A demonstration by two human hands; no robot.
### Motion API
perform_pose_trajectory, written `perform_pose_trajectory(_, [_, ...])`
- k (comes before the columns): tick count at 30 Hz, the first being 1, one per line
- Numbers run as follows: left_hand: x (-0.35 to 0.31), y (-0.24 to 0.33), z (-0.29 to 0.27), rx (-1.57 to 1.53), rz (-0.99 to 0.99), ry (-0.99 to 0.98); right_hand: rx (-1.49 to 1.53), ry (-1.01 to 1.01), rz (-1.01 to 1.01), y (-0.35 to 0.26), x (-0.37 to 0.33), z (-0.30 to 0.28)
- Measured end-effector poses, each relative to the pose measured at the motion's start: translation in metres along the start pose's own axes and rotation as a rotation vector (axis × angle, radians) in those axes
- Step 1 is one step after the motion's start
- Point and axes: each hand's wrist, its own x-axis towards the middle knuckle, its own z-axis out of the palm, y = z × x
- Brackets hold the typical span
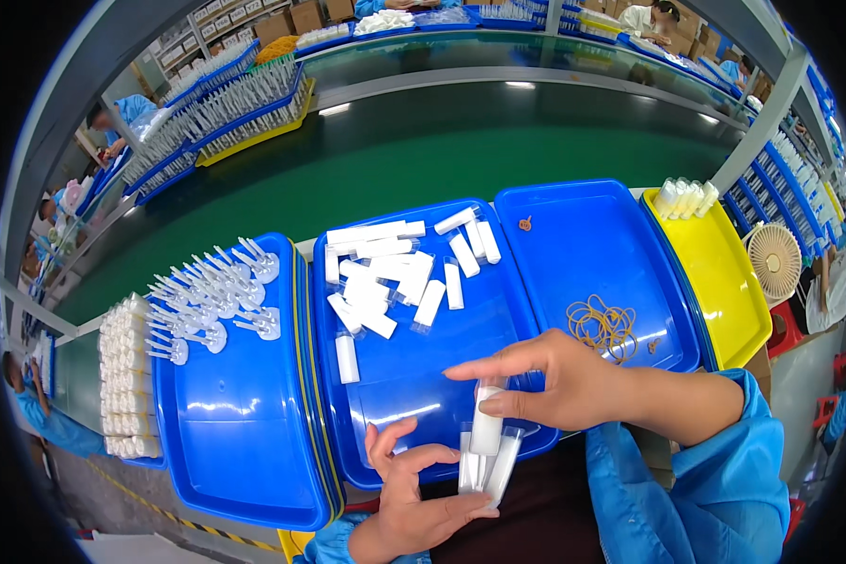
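white tubes (485,449) stand bunched at the near edge of the middle blue tray (414,395), gripped by both hands. the right hand (559,381) pinches one tube's top; the left hand (414,503) cups the bunch from below, fingers curled.

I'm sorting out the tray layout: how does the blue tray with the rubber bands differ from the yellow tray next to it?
The blue tray lies nearer the right hand; the yellow tray sits farther right. The blue tray holds a loose heap of rubber bands; the yellow tray holds a bundle of white tubes at its far corner. The blue tray's edge overlaps the yellow tray. Both are shallow, rounded plastic trays, mostly bare.
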Motion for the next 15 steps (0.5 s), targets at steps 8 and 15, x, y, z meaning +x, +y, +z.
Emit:
perform_pose_trajectory(8, [-0.003, -0.007, 0.004, -0.071, 0.046, 0.091, 0.058, 0.019, 0.024, -0.006, -0.011, 0.007])
perform_pose_trajectory(15, [-0.004, -0.01, 0.007, 0.018, -0.018, 0.17, -0.038, -0.004, 0.034, -0.002, -0.013, 0.01])
